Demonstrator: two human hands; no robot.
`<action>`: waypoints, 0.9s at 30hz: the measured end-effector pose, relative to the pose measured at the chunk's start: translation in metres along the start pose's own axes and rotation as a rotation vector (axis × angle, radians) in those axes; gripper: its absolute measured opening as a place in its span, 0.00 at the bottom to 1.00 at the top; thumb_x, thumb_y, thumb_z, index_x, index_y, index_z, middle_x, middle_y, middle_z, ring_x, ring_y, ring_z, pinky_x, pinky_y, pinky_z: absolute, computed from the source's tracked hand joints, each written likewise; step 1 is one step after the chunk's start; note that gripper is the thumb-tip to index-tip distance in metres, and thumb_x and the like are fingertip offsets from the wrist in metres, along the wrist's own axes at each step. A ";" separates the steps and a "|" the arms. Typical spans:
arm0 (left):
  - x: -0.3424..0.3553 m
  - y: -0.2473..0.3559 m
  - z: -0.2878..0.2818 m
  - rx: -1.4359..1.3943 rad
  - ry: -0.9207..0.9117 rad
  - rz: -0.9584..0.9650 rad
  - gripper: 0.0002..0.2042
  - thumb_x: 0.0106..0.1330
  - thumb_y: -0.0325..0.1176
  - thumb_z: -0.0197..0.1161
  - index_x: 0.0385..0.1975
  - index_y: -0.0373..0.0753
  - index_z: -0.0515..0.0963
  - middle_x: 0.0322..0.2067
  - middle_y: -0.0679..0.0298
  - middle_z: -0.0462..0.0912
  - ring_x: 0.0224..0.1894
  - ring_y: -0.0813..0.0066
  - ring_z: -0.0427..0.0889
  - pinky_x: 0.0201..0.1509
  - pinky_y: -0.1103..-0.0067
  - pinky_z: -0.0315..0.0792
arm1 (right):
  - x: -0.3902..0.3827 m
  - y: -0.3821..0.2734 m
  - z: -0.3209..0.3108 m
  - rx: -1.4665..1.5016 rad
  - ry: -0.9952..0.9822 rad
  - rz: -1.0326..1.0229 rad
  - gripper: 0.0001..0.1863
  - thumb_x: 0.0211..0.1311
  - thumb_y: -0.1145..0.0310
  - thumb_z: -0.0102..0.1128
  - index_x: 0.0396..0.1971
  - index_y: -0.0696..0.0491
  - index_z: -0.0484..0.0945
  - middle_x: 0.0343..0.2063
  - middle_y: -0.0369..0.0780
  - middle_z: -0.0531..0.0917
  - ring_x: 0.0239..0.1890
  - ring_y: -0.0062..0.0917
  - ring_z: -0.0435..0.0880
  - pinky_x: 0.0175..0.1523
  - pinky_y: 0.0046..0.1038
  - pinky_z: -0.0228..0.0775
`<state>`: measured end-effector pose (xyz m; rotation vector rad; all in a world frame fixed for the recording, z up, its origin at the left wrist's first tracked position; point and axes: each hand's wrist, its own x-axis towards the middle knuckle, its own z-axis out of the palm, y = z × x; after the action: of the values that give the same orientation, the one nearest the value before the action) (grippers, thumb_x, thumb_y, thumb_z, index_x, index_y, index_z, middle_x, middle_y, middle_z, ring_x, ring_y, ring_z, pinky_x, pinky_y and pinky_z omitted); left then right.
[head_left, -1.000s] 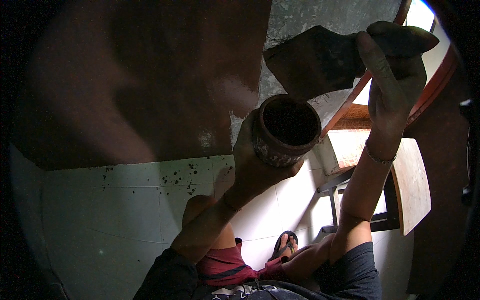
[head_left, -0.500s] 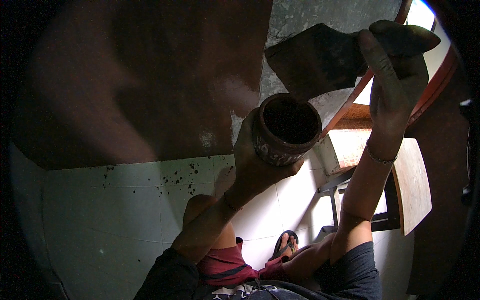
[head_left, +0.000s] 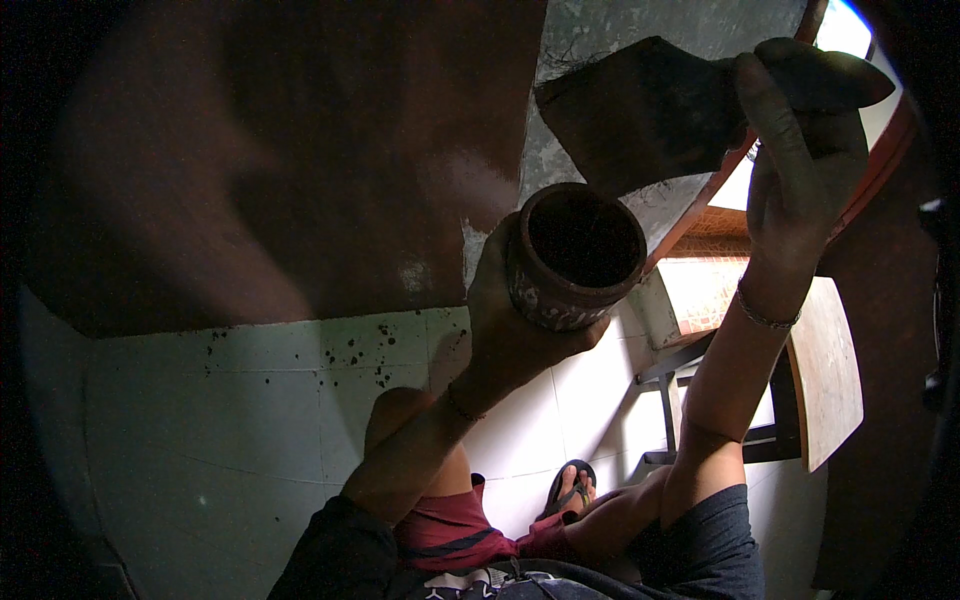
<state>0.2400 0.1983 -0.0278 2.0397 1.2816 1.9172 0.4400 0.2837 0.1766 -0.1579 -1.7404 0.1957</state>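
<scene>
My left hand (head_left: 515, 335) is closed around a round paint can (head_left: 570, 308), whose open mouth tilts toward me and looks dark inside. Brown smears cover the can's rim and side. Up and to the right, my right hand (head_left: 795, 180) grips the handle of a wide, dark paintbrush (head_left: 645, 115). Its bristle end points left, with loose hairs sticking out, in front of the grey part of the wall (head_left: 690, 30). The brush is close above the can; whether it touches the wall I cannot tell. Glossy brown paint (head_left: 380, 130) coats the wall to the left.
Dark drips (head_left: 360, 350) spot the pale tiled floor (head_left: 230, 440) along the wall's foot. At the right, a stool or chair (head_left: 825, 375) with a light wooden top stands near my right forearm. Behind it is a bright opening with a reddish-brown frame (head_left: 880, 180).
My right hand and the paintbrush have shifted slightly to the right. My left hand and the paint can are almost where they were.
</scene>
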 end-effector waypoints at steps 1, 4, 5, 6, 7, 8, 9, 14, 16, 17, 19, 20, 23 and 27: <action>-0.002 -0.002 -0.001 0.083 0.023 0.114 0.38 0.46 0.47 0.77 0.56 0.40 0.67 0.49 0.56 0.77 0.47 0.66 0.81 0.48 0.71 0.79 | 0.000 0.000 0.000 -0.003 -0.005 -0.004 0.14 0.61 0.78 0.66 0.47 0.56 0.80 0.44 0.39 0.86 0.51 0.22 0.83 0.57 0.27 0.74; -0.010 -0.009 -0.011 0.430 -0.233 0.334 0.28 0.57 0.48 0.70 0.58 0.56 0.69 0.55 0.61 0.76 0.54 0.65 0.79 0.56 0.66 0.76 | 0.001 0.000 0.000 0.019 -0.014 -0.037 0.14 0.62 0.78 0.65 0.48 0.57 0.79 0.44 0.39 0.86 0.51 0.22 0.83 0.57 0.27 0.74; -0.011 -0.010 -0.013 0.546 -0.320 0.407 0.26 0.61 0.48 0.67 0.59 0.61 0.70 0.58 0.62 0.76 0.56 0.65 0.78 0.58 0.64 0.75 | 0.002 -0.001 0.001 0.032 -0.016 -0.051 0.15 0.62 0.79 0.65 0.49 0.57 0.79 0.45 0.40 0.86 0.51 0.22 0.83 0.57 0.26 0.74; -0.011 -0.010 -0.013 0.539 -0.320 0.406 0.26 0.60 0.48 0.67 0.59 0.61 0.70 0.58 0.62 0.76 0.57 0.65 0.78 0.59 0.64 0.74 | 0.002 -0.001 0.002 0.006 -0.013 -0.069 0.15 0.62 0.79 0.65 0.49 0.57 0.79 0.45 0.40 0.86 0.51 0.21 0.83 0.57 0.26 0.74; -0.010 -0.010 -0.014 0.531 -0.320 0.405 0.26 0.60 0.47 0.68 0.60 0.61 0.70 0.58 0.62 0.76 0.57 0.65 0.78 0.60 0.64 0.74 | 0.002 -0.001 0.003 -0.020 -0.009 -0.087 0.15 0.62 0.79 0.65 0.49 0.57 0.78 0.45 0.40 0.86 0.51 0.21 0.83 0.57 0.25 0.73; -0.008 -0.008 -0.012 0.401 -0.234 0.329 0.30 0.56 0.46 0.70 0.60 0.56 0.69 0.57 0.60 0.76 0.56 0.64 0.78 0.60 0.65 0.74 | 0.003 -0.001 0.004 -0.045 -0.006 -0.103 0.15 0.62 0.79 0.64 0.49 0.58 0.78 0.45 0.40 0.86 0.51 0.21 0.83 0.57 0.25 0.73; -0.005 -0.005 -0.009 0.269 -0.147 0.255 0.33 0.52 0.45 0.73 0.59 0.51 0.68 0.55 0.59 0.76 0.55 0.64 0.79 0.59 0.66 0.75 | 0.003 -0.001 0.005 -0.019 0.007 -0.090 0.15 0.62 0.79 0.64 0.49 0.58 0.78 0.45 0.40 0.86 0.51 0.21 0.83 0.57 0.24 0.73; 0.006 0.006 -0.003 -0.017 -0.083 -0.031 0.38 0.47 0.44 0.77 0.59 0.44 0.67 0.53 0.56 0.76 0.54 0.64 0.79 0.58 0.68 0.75 | 0.004 -0.002 0.004 -0.061 -0.024 -0.128 0.15 0.62 0.80 0.64 0.49 0.60 0.79 0.45 0.40 0.85 0.51 0.20 0.82 0.57 0.23 0.73; 0.005 0.006 -0.005 -0.008 -0.139 -0.102 0.39 0.46 0.43 0.77 0.59 0.43 0.67 0.53 0.56 0.76 0.53 0.64 0.79 0.58 0.68 0.75 | 0.004 -0.003 0.002 -0.034 -0.013 -0.102 0.15 0.63 0.81 0.63 0.49 0.60 0.79 0.45 0.41 0.84 0.51 0.20 0.82 0.56 0.23 0.74; 0.003 0.006 -0.006 -0.007 -0.157 -0.129 0.39 0.46 0.43 0.77 0.59 0.42 0.67 0.53 0.56 0.76 0.53 0.64 0.79 0.58 0.68 0.75 | 0.004 -0.003 0.001 -0.020 -0.008 -0.090 0.15 0.63 0.81 0.63 0.49 0.60 0.79 0.46 0.41 0.84 0.51 0.21 0.82 0.56 0.24 0.74; 0.000 0.004 -0.005 -0.004 -0.185 -0.168 0.39 0.45 0.43 0.78 0.59 0.41 0.67 0.53 0.56 0.76 0.53 0.63 0.80 0.58 0.68 0.75 | 0.004 -0.004 -0.001 -0.300 -0.101 -0.251 0.14 0.63 0.81 0.63 0.49 0.60 0.79 0.46 0.41 0.84 0.51 0.21 0.82 0.56 0.25 0.75; -0.002 0.003 -0.004 -0.003 -0.191 -0.182 0.40 0.45 0.43 0.78 0.59 0.41 0.66 0.53 0.55 0.76 0.53 0.63 0.80 0.58 0.69 0.75 | 0.004 -0.004 -0.002 -0.439 -0.148 -0.331 0.14 0.63 0.80 0.63 0.49 0.60 0.79 0.46 0.41 0.84 0.51 0.22 0.82 0.56 0.25 0.75; -0.005 0.000 -0.003 -0.002 -0.209 -0.211 0.40 0.44 0.42 0.78 0.59 0.39 0.66 0.53 0.55 0.77 0.53 0.63 0.80 0.58 0.69 0.76 | 0.004 -0.003 -0.001 -0.423 -0.115 -0.319 0.14 0.63 0.81 0.62 0.49 0.60 0.80 0.45 0.42 0.85 0.52 0.23 0.83 0.57 0.26 0.76; -0.006 -0.001 -0.003 -0.002 -0.223 -0.245 0.42 0.43 0.42 0.79 0.59 0.38 0.66 0.52 0.54 0.77 0.53 0.63 0.80 0.58 0.69 0.76 | 0.004 -0.002 0.001 -0.001 0.010 -0.095 0.13 0.64 0.82 0.61 0.48 0.60 0.80 0.45 0.42 0.85 0.52 0.23 0.83 0.57 0.25 0.76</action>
<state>0.2375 0.1937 -0.0324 1.9255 1.3958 1.5392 0.4386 0.2827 0.1806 -0.0762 -1.7338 0.1246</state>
